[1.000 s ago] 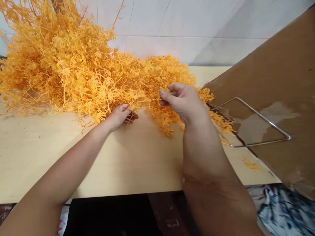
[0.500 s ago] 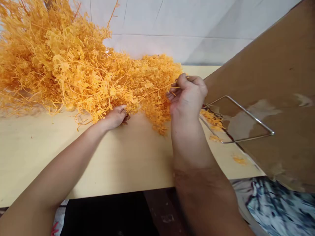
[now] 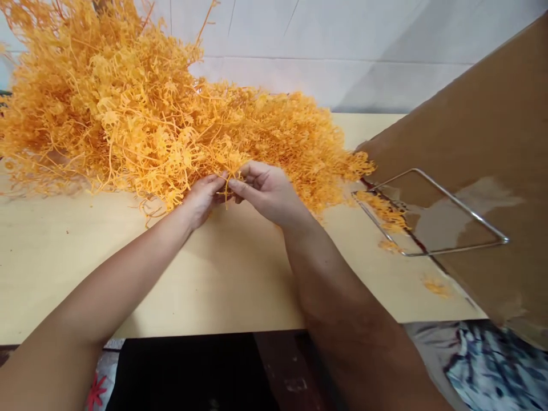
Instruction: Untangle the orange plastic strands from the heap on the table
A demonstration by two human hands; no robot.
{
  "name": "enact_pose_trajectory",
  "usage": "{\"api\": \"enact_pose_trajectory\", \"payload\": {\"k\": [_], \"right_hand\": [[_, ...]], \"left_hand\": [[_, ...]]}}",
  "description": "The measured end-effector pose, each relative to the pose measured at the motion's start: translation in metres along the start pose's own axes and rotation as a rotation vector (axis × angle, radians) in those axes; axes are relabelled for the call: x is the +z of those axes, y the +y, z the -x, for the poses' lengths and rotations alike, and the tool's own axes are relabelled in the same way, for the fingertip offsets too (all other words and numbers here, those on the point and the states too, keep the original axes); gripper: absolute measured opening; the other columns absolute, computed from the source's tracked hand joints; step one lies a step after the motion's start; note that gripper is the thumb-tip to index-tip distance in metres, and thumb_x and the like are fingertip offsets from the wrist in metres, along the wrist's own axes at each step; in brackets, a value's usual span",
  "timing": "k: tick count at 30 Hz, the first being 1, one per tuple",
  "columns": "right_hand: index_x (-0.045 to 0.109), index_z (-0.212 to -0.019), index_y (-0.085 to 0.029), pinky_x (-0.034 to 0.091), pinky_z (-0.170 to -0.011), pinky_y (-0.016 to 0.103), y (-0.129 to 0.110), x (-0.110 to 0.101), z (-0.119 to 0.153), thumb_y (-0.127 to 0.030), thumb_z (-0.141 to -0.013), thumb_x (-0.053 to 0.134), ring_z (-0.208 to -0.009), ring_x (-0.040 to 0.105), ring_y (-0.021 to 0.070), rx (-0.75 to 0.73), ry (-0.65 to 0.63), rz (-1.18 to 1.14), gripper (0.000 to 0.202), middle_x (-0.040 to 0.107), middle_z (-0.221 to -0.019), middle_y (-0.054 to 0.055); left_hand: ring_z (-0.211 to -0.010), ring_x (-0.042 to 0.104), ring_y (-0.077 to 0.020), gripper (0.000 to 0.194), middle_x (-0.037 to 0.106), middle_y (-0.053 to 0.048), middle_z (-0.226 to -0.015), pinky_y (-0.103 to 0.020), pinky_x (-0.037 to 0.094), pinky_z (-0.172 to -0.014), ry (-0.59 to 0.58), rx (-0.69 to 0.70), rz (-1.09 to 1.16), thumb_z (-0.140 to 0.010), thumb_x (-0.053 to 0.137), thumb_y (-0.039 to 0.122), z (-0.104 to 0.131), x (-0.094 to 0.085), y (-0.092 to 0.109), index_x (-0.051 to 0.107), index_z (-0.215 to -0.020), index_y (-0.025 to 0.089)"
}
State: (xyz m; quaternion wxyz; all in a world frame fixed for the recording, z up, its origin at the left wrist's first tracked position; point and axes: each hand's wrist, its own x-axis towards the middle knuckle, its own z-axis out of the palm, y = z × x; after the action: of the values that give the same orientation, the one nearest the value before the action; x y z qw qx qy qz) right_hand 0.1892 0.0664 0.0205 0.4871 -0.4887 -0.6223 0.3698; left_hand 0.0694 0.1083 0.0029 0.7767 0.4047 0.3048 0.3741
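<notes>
A large heap of orange-yellow artificial plant sprigs [image 3: 141, 108] with thin stems and small star-like tufts spreads over the back of the table. At its front edge, my left hand [image 3: 205, 197] is closed on a thin orange sprig [image 3: 228, 181]. Close beside it, thumb and fingertips of my right hand [image 3: 268, 191] pinch the same sprig from the other side. The two hands nearly touch. Part of the left fingers is hidden behind the right hand and the sprig.
A pale wooden table [image 3: 205, 285] lies under the heap, with a white wall [image 3: 299, 34] behind. To the right lean a brown cardboard box [image 3: 483, 131] and a bent metal wire frame [image 3: 460, 208]. Loose orange tufts [image 3: 387, 214] lie by the box.
My right hand has moved left and down from the heap's right end to my left hand. The strand it held stretched is no longer taut. The view has shifted slightly.
</notes>
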Motion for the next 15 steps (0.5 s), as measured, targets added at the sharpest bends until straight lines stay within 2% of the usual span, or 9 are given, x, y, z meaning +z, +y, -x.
{"api": "enact_pose_trajectory", "payload": {"k": [2, 5, 10, 15], "right_hand": [[0.050, -0.069, -0.019, 0.041, -0.051, 0.025, 0.002, 0.002, 0.002, -0.048, -0.069, 0.065, -0.054, 0.051, 0.0098, 0.000, -0.078, 0.068, 0.032, 0.052, -0.059, -0.003], [0.054, -0.074, -0.018, 0.040, -0.054, 0.025, 0.005, 0.001, 0.005, -0.036, -0.076, 0.059, -0.058, 0.052, 0.0107, -0.033, -0.136, 0.268, 0.019, 0.056, -0.065, -0.001], [0.054, -0.070, -0.017, 0.033, -0.054, 0.027, 0.004, 0.008, 0.009, -0.027, -0.078, 0.053, -0.056, 0.048, 0.0134, -0.051, -0.087, 0.712, 0.013, 0.055, -0.062, 0.002], [0.057, -0.081, -0.017, 0.028, -0.052, 0.028, 0.003, 0.025, 0.022, -0.025, -0.080, 0.049, -0.059, 0.049, 0.0179, -0.120, -0.062, 0.980, 0.011, 0.060, -0.066, 0.007]], "left_hand": [[-0.051, 0.051, -0.0059, 0.027, 0.051, 0.003, -0.053, -0.020, 0.043, -0.059, -0.020, 0.003, 0.000, -0.088, 0.043, 0.028, 0.000, -0.001, 0.000, 0.049, -0.066, 0.013], [-0.052, 0.052, -0.0070, 0.026, 0.053, 0.002, -0.053, -0.020, 0.042, -0.057, -0.001, 0.032, -0.002, -0.087, 0.044, 0.025, -0.002, -0.001, -0.001, 0.052, -0.066, 0.013], [-0.055, 0.056, -0.0087, 0.019, 0.058, 0.000, -0.055, -0.019, 0.042, -0.055, -0.005, 0.035, 0.005, -0.082, 0.051, 0.022, -0.002, 0.001, -0.003, 0.054, -0.067, 0.011], [-0.052, 0.055, -0.0082, 0.016, 0.057, 0.002, -0.051, -0.020, 0.042, -0.056, 0.105, -0.062, -0.017, -0.082, 0.051, 0.021, 0.003, 0.006, 0.002, 0.054, -0.069, 0.013]]}}
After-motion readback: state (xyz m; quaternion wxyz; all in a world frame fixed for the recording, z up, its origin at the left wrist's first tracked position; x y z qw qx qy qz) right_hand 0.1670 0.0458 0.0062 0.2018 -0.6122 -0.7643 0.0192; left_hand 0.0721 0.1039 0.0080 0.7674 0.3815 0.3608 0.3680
